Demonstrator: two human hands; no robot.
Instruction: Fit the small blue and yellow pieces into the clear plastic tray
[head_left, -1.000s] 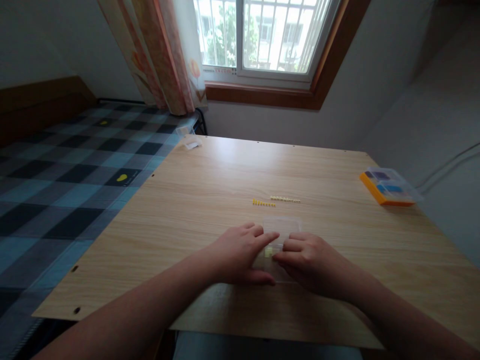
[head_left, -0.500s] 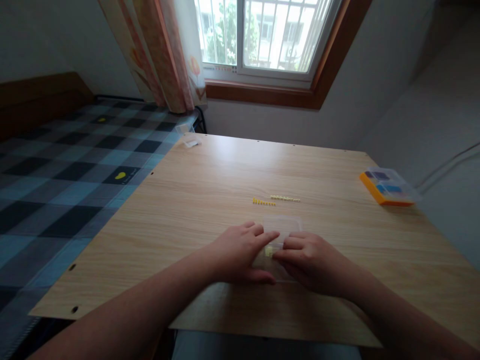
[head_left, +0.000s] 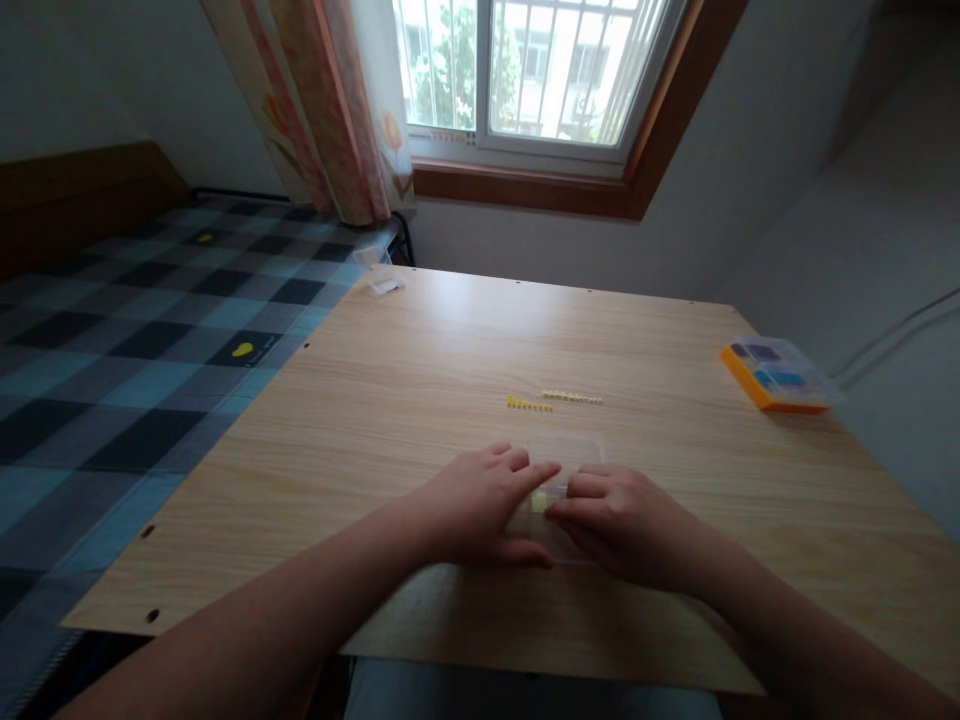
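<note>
Free passage across tabletop's left (head_left: 330,440), yellow rows (head_left: 525,404) beyond clear box (head_left: 564,446), orange-edged case (head_left: 776,378) right

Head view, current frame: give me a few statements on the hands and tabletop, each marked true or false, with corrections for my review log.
1. The left hand and right hand are both at the clear box. True.
2. The right hand's fingers are stretched straight. False: they are curled.
3. The deeper yellow row lies beyond the clear box. True.
4. The pale row lies left of the deeper yellow row. False: it lies to its right.
5. Something pale yellow shows between the hands. True.
6. The orange-bottomed case lies toward the table's left edge. False: toward its right edge.
</note>
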